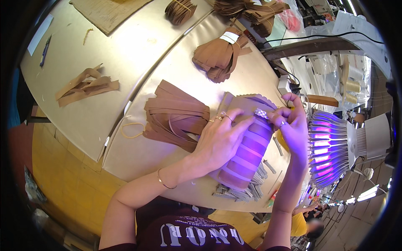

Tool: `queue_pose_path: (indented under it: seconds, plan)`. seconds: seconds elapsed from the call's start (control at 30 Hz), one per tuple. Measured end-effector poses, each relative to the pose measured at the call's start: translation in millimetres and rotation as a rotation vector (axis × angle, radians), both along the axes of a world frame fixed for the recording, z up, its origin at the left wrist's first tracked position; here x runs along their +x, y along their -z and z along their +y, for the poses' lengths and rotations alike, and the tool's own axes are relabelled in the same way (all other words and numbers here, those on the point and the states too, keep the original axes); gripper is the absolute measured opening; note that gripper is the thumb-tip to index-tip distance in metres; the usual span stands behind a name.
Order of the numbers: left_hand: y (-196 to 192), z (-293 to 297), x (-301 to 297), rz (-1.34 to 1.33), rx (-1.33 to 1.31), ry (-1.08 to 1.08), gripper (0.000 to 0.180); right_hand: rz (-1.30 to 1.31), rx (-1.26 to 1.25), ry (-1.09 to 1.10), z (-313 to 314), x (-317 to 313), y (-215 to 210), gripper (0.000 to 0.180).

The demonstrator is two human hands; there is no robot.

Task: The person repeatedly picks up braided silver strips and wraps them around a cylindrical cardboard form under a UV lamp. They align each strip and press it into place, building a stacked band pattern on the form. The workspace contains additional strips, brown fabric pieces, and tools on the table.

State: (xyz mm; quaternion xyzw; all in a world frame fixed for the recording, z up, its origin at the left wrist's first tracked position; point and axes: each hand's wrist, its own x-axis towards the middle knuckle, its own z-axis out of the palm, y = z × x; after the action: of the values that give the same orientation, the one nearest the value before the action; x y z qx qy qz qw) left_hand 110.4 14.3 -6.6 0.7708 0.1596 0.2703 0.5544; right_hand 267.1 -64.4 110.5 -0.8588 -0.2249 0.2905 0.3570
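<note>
In front of me lies a mauve-looking panel (234, 178) with a scalloped far edge and several brown strips (253, 147) running across it in parallel bands. My left hand (220, 140), with rings on its fingers, rests on the panel's left side, fingers stretched out. A small silvery patterned piece (261, 113) sits near the far end. My right hand (289, 121) pinches at its right end with thumb and forefinger; the other fingers are raised. Short grey braided pieces (253, 190) are scattered by the panel's near end. A fanned bundle of brown strips (173, 113) lies left of my left hand.
A finned lamp (328, 148) glows violet close to my right forearm. More brown strip bundles (222, 54) lie farther back. Loose brown strips (86, 85), a pen (45, 51) and cardboard (106, 12) are on the left tabletop, past a seam.
</note>
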Motion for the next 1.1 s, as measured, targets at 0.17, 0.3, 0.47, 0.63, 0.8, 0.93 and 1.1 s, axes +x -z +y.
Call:
queue_pose_path:
  seconds: [0.17, 0.3, 0.47, 0.63, 0.8, 0.93, 1.1]
  plan:
    - [0.4, 1.0, 0.4, 0.005, 0.018, 0.008, 0.036, -0.068, -0.057, -0.064, 2.0, -3.5, 0.7, 0.054]
    - [1.2, 3.8, 2.8, 0.012, 0.028, 0.012, 0.037, -0.087, -0.073, -0.080, 6.1, -1.5, 0.2, 0.054]
    - [0.8, 3.9, 2.3, 0.008, 0.036, 0.006, 0.037, -0.096, -0.104, -0.098, 6.8, -0.1, -0.2, 0.054]
    - [0.3, 4.5, 2.4, 0.008, 0.024, 0.009, 0.036, -0.095, -0.081, -0.088, 6.7, -0.1, 1.7, 0.054]
    - [0.3, 4.5, 2.5, 0.007, 0.020, 0.019, 0.037, -0.108, -0.087, -0.100, 6.4, 2.4, 3.8, 0.054]
    - [0.0, 3.9, 4.4, -0.001, 0.020, -0.014, 0.041, -0.110, -0.080, -0.091, 4.2, 5.2, 7.8, 0.054]
    - [-0.2, 12.6, 7.6, 0.017, 0.075, 0.069, 0.045, -0.118, -0.132, -0.177, 0.5, 12.3, 6.3, 0.056]
